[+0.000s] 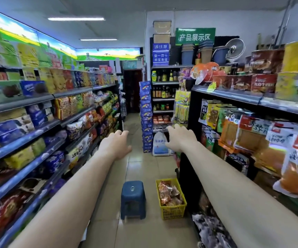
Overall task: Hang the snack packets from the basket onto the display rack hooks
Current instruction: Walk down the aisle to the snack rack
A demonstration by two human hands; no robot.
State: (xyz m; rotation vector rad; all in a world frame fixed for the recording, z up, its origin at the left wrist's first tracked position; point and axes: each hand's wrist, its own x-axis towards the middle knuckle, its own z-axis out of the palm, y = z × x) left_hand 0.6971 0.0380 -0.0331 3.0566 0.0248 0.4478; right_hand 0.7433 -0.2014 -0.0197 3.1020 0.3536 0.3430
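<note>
Reaching forward empty, left hand (pixel 117 144) and right hand (pixel 179 138) hung loose-fingered | step likely needed: stooping to basket (pixel 173 213), pinching one snack packet (pixel 168 193) by its top.

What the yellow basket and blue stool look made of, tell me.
The yellow basket: likely moulded plastic, matt; its walls are an even lattice. The blue stool: likely plastic, dull finish; seat and legs look one piece, with a slot in the seat.

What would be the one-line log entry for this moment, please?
stage: no packet in hand | left hand: empty, held forward | right hand: empty, held forward | yellow basket: on floor, holds snack packets | blue stool: beside basket
</note>
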